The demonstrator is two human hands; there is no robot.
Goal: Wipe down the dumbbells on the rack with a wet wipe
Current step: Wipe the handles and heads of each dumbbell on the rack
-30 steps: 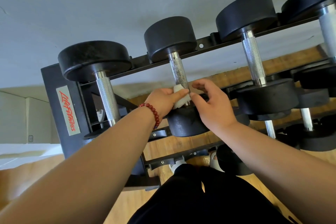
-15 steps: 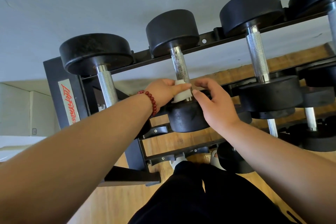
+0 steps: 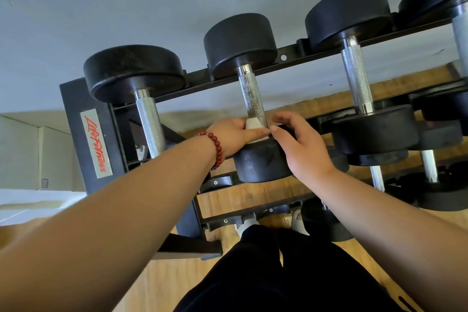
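Thumb and fingers of left hand (image 3: pixel 229 135) are clamped on wet wipe (image 3: pixel 254 124), wrapped round handle's near end; wipe is half hidden by thumb; dumbbell (image 3: pixel 250 94) is laid across rack (image 3: pixel 71 109) rails, second from left end, long axis front to back; right hand (image 3: pixel 301 149) is rested on near head, fingers loosely curved, apart.
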